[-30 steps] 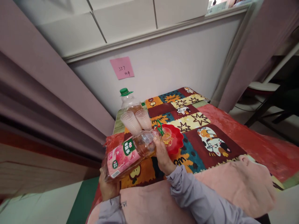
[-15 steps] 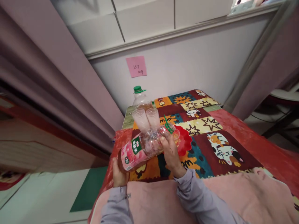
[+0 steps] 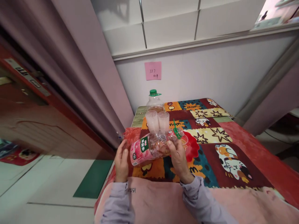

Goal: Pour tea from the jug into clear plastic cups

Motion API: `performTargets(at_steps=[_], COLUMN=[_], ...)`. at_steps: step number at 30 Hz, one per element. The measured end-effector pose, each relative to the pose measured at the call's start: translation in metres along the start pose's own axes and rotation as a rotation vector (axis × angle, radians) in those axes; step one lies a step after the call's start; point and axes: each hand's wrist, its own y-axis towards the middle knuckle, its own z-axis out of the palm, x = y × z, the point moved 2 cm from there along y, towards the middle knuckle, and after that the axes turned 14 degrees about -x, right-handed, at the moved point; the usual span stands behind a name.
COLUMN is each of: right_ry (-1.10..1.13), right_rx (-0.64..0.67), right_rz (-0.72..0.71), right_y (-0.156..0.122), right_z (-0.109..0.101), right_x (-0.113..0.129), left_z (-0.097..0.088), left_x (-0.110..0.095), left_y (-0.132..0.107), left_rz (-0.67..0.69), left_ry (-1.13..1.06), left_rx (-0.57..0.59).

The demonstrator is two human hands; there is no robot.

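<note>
The left hand (image 3: 121,163) is looser than a moment ago, thumb and fingers apart by the bottom end of the pink bottle (image 3: 143,150); I can't tell if it touches; so the right hand (image 3: 180,158), gripping near the neck, seems to carry most of the weight; the bottle is held on its side over the mat (image 3: 207,158), its top by a clear cup (image 3: 186,141) in the red bowl (image 3: 195,148); behind are two cup stacks (image 3: 152,122); then another bottle (image 3: 154,101); last, a pink note (image 3: 153,71) on the wall (image 3: 198,71).
</note>
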Motion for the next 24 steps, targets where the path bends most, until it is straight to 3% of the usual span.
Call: performTargets(at_steps=[4, 7, 9, 15, 19, 22, 24], right_ry=[0.024, -0.007, -0.015, -0.048, 0.015, 0.022, -0.026], right_rx=[0.026, 0.02, 0.021, 0.049, 0.218, 0.32, 0.286], right_rz=[0.012, -0.014, -0.028, -0.033, -0.083, -0.072, -0.035], right_y=[-0.004, -0.005, -0.005, -0.007, -0.008, -0.001, 0.01], right_z=[0.004, 0.006, 0.008, 0.012, 0.008, -0.006, -0.023], right_x=[0.005, 0.009, 0.011, 0.019, 0.027, 0.026, 0.021], left_z=[0.016, 0.035, 0.044, 0.048, 0.042, 0.037, 0.033], left_x=[-0.049, -0.065, -0.065, -0.053, -0.05, -0.049, -0.048], left_y=[0.006, 0.001, -0.002, 0.001, 0.006, 0.008, 0.01], left_rz=[0.453, 0.586, 0.63, 0.716, 0.706, 0.661, 0.608], left_ry=[0.276, 0.421, 0.495, 0.533, 0.485, 0.425, 0.387], left_rx=[0.339, 0.535, 0.601, 0.597, 0.531, 0.496, 0.488])
